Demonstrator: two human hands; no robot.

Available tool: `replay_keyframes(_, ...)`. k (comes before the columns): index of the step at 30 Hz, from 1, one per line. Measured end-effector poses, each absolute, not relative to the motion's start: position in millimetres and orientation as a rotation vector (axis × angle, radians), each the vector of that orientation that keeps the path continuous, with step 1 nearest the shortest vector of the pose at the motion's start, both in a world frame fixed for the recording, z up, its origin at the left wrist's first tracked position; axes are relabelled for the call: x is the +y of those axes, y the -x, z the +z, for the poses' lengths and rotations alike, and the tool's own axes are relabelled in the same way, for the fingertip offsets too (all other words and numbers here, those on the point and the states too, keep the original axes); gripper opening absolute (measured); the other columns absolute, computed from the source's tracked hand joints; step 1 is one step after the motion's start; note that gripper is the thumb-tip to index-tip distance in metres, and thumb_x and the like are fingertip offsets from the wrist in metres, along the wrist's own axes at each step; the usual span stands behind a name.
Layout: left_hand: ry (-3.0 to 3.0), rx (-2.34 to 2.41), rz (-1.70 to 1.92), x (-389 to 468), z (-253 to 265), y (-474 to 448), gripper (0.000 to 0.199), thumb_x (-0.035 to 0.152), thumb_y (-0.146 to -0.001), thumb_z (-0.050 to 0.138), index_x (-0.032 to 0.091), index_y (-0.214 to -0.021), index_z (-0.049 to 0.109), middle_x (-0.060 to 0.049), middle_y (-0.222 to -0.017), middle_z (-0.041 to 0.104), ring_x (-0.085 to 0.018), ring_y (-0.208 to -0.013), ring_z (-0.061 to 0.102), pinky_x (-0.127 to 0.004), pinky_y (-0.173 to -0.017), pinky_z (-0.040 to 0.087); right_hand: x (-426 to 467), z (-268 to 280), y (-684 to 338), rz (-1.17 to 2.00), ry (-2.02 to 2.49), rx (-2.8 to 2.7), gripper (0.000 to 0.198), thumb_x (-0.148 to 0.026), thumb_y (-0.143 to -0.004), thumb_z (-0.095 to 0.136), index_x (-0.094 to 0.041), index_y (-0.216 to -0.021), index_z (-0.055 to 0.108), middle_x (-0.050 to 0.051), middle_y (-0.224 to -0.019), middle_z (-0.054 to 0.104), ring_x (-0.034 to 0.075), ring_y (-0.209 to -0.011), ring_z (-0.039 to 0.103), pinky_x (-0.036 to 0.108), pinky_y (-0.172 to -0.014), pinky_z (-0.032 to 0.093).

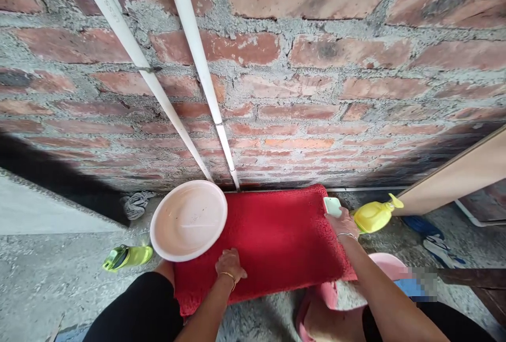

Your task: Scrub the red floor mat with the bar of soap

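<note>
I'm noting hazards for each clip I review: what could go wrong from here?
1. The pale pink basin sits at the left end of the red cover, its rim reaching past the edge; a bump might tip it off.
2. The pale green phone at the right hand is near the cover's far right corner and could slip off if not held firmly.
3. The yellow bottle is close beside that hand, so a sideways move might knock it.
</note>
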State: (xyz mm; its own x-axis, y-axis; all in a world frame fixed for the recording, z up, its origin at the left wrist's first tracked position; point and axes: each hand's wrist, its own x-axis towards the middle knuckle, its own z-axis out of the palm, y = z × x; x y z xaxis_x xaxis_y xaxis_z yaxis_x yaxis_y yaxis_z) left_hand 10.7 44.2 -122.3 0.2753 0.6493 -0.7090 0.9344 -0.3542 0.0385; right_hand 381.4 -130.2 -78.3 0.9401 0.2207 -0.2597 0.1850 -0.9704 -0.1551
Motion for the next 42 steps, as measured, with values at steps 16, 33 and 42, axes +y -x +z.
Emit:
replay_keyframes(16,-2.069,1.417,-0.9,47,-113,-14,0.077,0.036,-0.048,0.087,0.02,-0.117,0.056,-0.014,-0.124,0.059,-0.03,-0.112,0.062,-0.036,-0.085,0.054,29,-88,-181,0.778,2.567,-1.333,0.066,-0.044,-0.075,0.067,-0.027,-0.136,0.048,0.011,-0.125,0.055,0.026,-0.109,0.056,0.036,-0.093,0.04)
replay_keyframes(33,-2.11,1.428,-0.807,46,-120,-9,0.071,0.034,-0.049,0.084,0.023,-0.114,0.057,-0.011,-0.127,0.06,-0.027,-0.115,0.061,-0.033,-0.087,0.053,-170,-55,-331,0.593,2.916,-0.388,0.063,-0.047,-0.085,0.055,-0.016,-0.139,0.044,0.019,-0.128,0.055,0.03,-0.116,0.057,0.038,-0.095,0.044)
replay_keyframes(42,-2.28,1.383,-0.662,17,-96,9,0.055,0.028,-0.081,0.058,0.017,-0.134,0.047,-0.016,-0.137,0.05,-0.029,-0.123,0.052,-0.039,-0.095,0.047,-152,-85,-170,0.629,2.8,-1.162,0.064,-0.037,-0.077,0.065,-0.024,-0.137,0.048,0.014,-0.128,0.057,0.028,-0.114,0.056,0.038,-0.099,0.039)
